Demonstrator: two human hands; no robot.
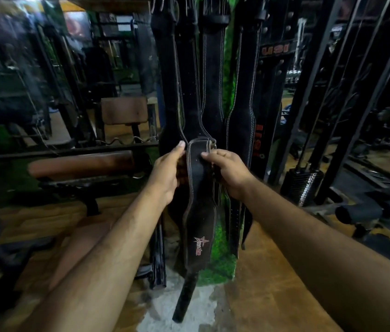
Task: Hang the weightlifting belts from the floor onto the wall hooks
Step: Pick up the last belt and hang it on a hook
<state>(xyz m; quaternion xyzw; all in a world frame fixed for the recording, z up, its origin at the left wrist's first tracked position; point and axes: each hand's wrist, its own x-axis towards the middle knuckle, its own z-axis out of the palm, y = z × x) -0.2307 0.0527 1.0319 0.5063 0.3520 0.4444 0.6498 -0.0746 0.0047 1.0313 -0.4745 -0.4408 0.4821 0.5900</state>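
Two bare hands hold up a black leather weightlifting belt with pale stitching and a red star logo (198, 226). The left hand (166, 173) grips the belt's top end from the left side, fingers (181, 145) curled around its edge. The right hand (231, 171) grips the same end from the right, with its fingers (207, 155) pressed on the front. The belt's top is folded over between the hands. The rest hangs straight down, and its thin tail reaches near the wooden floor (273, 283). Just behind it, three more long black belts (213, 75) hang side by side on a green wall (228, 75). A brown padded bench (81, 164) stands to the left.
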